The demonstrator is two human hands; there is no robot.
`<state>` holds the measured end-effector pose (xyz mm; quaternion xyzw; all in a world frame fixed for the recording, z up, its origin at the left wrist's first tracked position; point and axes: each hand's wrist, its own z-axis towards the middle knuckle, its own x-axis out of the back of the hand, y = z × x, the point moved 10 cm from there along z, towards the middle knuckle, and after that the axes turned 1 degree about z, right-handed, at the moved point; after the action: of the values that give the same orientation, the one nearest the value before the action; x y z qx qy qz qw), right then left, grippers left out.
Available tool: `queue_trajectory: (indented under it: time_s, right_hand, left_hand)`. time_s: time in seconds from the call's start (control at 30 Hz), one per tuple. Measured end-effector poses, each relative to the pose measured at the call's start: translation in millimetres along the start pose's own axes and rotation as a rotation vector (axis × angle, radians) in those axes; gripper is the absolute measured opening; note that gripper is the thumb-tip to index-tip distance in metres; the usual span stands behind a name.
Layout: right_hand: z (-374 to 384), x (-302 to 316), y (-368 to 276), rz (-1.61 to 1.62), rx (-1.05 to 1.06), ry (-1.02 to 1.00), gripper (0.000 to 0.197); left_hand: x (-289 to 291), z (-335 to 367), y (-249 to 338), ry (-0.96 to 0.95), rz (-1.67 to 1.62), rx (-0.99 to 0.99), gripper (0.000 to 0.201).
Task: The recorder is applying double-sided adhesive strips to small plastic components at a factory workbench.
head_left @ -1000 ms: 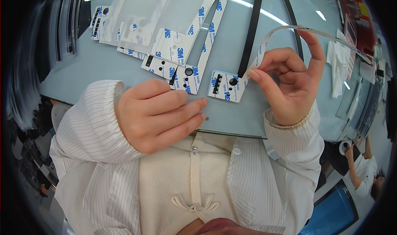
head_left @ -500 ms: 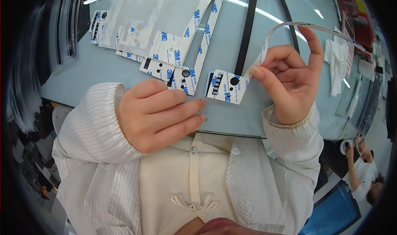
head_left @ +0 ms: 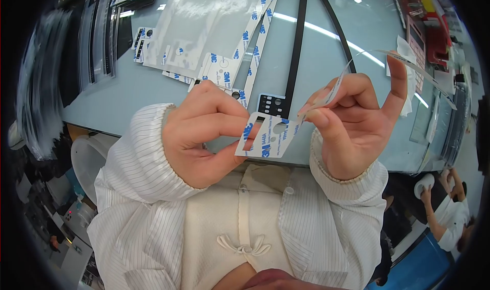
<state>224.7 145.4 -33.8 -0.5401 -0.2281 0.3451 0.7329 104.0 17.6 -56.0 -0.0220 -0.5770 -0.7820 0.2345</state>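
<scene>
A white die-cut adhesive sticker (head_left: 278, 146) with blue print, cut-outs and a long thin tail is held up between my hands. My left hand (head_left: 204, 134) is closed at its left end, fingers partly behind it; skin shows through a cut-out. My right hand (head_left: 360, 114) pinches the sticker's right end where the tail starts, between thumb and index finger. The tail loops up and over the raised fingers. Just beyond lies a small black panel (head_left: 272, 104) with holes and a long black strip (head_left: 297, 45) running away across the table.
Clear plastic bags (head_left: 194, 22) and more blue-printed stickers (head_left: 219, 70) lie beyond my left hand. A second black strip (head_left: 337, 27) curves beyond my right. Stacked dark panels (head_left: 97, 40) stand far left; white tissue (head_left: 407, 47) and red bins (head_left: 434, 29) are at right. A co-worker (head_left: 449, 208) sits at lower right.
The sticker has come up off the black panel, baring it, and is now nearer me. My left hand has moved right to its left end; my right hand keeps its pinch.
</scene>
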Motion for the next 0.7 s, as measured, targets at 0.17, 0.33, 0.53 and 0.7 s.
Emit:
queue_trajectory:
  time_s: [0.17, 0.33, 0.53, 0.7]
  right_hand:
    - [-1.5, -1.1, -0.8, -0.003, 0.052, -0.021, 0.097]
    - [-0.4, -2.3, 0.9, -0.008, 0.023, -0.034, 0.097]
    - [-0.2, -4.9, 3.7, -0.011, 0.009, -0.051, 0.097]
    - [0.9, -4.2, 2.7, -0.017, 0.014, -0.044, 0.096]
  left_hand:
    - [1.6, -3.5, -0.4, 0.028, 0.003, -0.023, 0.032]
    - [3.8, -5.4, 5.1, 0.025, 0.103, -0.080, 0.030]
    - [5.0, -5.3, 1.4, 0.009, 0.074, -0.067, 0.032]
    - [6.0, -4.3, 3.2, 0.028, 0.076, -0.073, 0.033]
